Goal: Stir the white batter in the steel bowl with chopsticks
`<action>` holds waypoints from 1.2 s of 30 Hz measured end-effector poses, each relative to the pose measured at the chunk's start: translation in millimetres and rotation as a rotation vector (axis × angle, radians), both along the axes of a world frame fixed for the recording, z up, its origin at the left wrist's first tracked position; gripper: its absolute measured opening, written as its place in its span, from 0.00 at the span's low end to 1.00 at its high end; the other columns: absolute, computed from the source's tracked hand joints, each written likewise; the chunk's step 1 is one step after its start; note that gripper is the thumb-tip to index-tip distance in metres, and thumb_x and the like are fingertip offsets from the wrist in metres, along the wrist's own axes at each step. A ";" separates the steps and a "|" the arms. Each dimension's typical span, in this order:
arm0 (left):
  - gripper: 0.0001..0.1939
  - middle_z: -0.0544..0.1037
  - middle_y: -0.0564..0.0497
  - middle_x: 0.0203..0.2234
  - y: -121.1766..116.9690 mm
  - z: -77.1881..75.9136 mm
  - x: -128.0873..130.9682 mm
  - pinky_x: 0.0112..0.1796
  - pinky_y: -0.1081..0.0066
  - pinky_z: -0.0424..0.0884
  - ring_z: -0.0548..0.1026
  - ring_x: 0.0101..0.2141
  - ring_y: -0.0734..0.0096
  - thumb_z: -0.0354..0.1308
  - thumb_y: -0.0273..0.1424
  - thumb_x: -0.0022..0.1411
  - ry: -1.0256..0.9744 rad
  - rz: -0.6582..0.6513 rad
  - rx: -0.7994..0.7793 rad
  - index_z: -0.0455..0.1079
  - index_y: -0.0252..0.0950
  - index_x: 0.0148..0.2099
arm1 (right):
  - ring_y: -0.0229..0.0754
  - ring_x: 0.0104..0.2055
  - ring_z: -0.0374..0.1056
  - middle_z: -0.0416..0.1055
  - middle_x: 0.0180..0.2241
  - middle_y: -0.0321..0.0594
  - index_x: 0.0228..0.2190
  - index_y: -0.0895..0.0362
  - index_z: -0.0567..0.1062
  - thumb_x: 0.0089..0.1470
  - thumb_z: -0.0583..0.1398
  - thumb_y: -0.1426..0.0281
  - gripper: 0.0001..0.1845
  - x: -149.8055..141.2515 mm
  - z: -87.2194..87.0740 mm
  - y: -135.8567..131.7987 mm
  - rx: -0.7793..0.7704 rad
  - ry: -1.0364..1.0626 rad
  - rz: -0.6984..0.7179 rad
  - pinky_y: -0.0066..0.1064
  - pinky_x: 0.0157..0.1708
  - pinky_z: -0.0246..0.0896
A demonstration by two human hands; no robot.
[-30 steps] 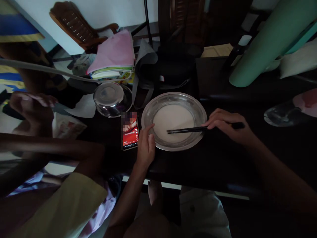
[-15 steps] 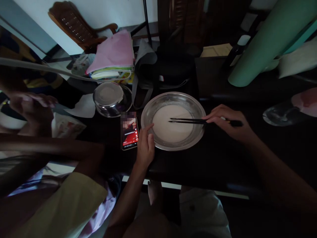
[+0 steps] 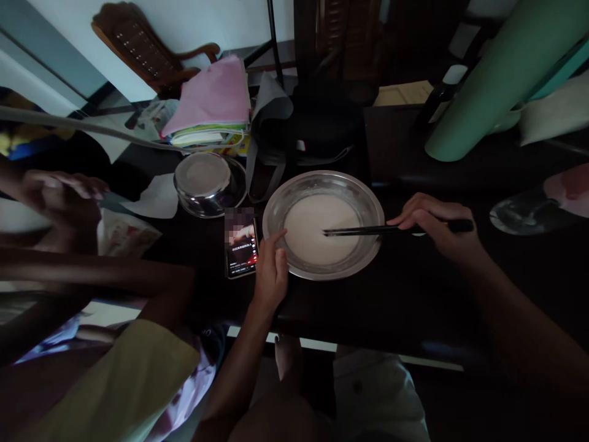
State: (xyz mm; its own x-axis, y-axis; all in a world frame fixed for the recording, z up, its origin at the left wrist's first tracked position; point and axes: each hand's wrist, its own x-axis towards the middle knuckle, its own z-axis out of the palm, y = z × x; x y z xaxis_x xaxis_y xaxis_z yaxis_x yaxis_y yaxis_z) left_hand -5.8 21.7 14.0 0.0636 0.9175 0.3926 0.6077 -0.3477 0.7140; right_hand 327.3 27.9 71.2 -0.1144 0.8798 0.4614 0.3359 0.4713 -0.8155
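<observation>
A wide metal bowl (image 3: pixel 329 178) with pale, milky batter (image 3: pixel 317 221) in it stands on the dark table. My left hand (image 3: pixel 271 270) steadies the bowl at its left rim, the index finger reaching over the edge and the other fingers partly hidden. Closed around a pair of black chopsticks (image 3: pixel 359 231), my right hand (image 3: pixel 439 224) is to the right of the bowl. The chopstick tips are in the batter near its middle, lying close together. Beside my left hand lies a phone (image 3: pixel 242 252) with its screen lit.
An upturned metal pot (image 3: pixel 205 181) sits behind the phone. Papers under a pink cover (image 3: pixel 211 95) and a dark bag (image 3: pixel 317 132) are farther back. A green cylinder (image 3: pixel 464 129) and a clear bottle (image 3: pixel 518 215) are at right. At left, another person's hands (image 3: pixel 64 196) rest together.
My right hand has drawn the chopsticks to the right and slightly toward me, and their tips have come together. My left hand stays at the rim. The phone picture has changed.
</observation>
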 end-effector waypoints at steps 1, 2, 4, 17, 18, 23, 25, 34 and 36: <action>0.30 0.81 0.40 0.51 -0.2 0.1 -0.2 0.54 0.55 0.74 0.80 0.51 0.56 0.40 0.51 0.78 -0.001 -0.002 -0.006 0.73 0.37 0.61 | 0.47 0.34 0.77 0.82 0.30 0.38 0.28 0.45 0.84 0.68 0.61 0.60 0.17 -0.4 -0.4 -0.2 0.000 0.005 0.029 0.43 0.35 0.72; 0.30 0.81 0.40 0.51 -0.4 0.3 -0.3 0.53 0.56 0.74 0.80 0.51 0.56 0.40 0.51 0.78 -0.001 -0.007 -0.010 0.73 0.37 0.61 | 0.47 0.34 0.77 0.83 0.31 0.37 0.29 0.45 0.84 0.68 0.61 0.61 0.16 -1.4 -0.7 -0.3 0.006 -0.008 0.065 0.43 0.36 0.72; 0.29 0.81 0.39 0.51 -0.7 0.6 -0.7 0.53 0.57 0.74 0.79 0.51 0.57 0.40 0.49 0.79 -0.001 -0.012 -0.005 0.72 0.36 0.61 | 0.47 0.37 0.77 0.85 0.34 0.37 0.32 0.45 0.85 0.67 0.63 0.62 0.12 -3.9 -1.2 -0.1 0.019 -0.063 0.114 0.43 0.38 0.73; 0.27 0.81 0.40 0.51 0.3 -0.9 -2.2 0.54 0.57 0.74 0.80 0.52 0.57 0.42 0.47 0.79 0.001 -0.025 0.026 0.72 0.36 0.61 | 0.46 0.40 0.78 0.86 0.37 0.37 0.34 0.46 0.86 0.66 0.64 0.64 0.09 -4.7 -3.0 0.5 0.046 -0.103 0.112 0.41 0.37 0.72; 0.27 0.81 0.40 0.51 0.3 -0.7 -2.2 0.54 0.57 0.74 0.80 0.52 0.57 0.42 0.48 0.79 0.000 -0.027 0.023 0.72 0.37 0.61 | 0.46 0.40 0.78 0.85 0.36 0.37 0.34 0.46 0.86 0.66 0.64 0.64 0.10 -4.0 -2.7 0.5 0.048 -0.097 0.081 0.41 0.38 0.72; 0.27 0.81 0.40 0.52 0.2 0.1 -2.1 0.54 0.56 0.74 0.80 0.53 0.56 0.42 0.48 0.79 -0.011 -0.030 0.015 0.73 0.37 0.61 | 0.45 0.34 0.76 0.82 0.30 0.38 0.28 0.47 0.84 0.69 0.61 0.63 0.17 -0.2 -1.5 -0.7 0.015 0.014 0.024 0.41 0.35 0.72; 0.27 0.81 0.40 0.52 0.1 0.2 -2.3 0.54 0.56 0.74 0.79 0.52 0.56 0.42 0.48 0.79 -0.010 -0.031 0.019 0.72 0.37 0.61 | 0.45 0.35 0.77 0.83 0.32 0.37 0.31 0.47 0.85 0.68 0.62 0.63 0.15 -2.4 -2.1 -0.5 0.018 -0.026 0.090 0.41 0.36 0.73; 0.28 0.81 0.40 0.51 0.6 -1.5 -1.8 0.54 0.56 0.74 0.79 0.52 0.56 0.41 0.49 0.79 -0.009 -0.018 0.020 0.73 0.37 0.61 | 0.46 0.33 0.77 0.82 0.30 0.37 0.28 0.46 0.84 0.69 0.60 0.62 0.18 0.9 -1.0 -0.6 0.013 0.009 0.022 0.42 0.34 0.72; 0.28 0.81 0.40 0.51 0.6 -1.4 -2.2 0.54 0.56 0.74 0.79 0.52 0.56 0.41 0.50 0.79 -0.012 -0.013 0.013 0.72 0.37 0.61 | 0.46 0.34 0.77 0.83 0.31 0.37 0.30 0.46 0.84 0.68 0.61 0.62 0.16 -2.2 -0.6 -1.1 0.001 -0.026 0.086 0.41 0.34 0.72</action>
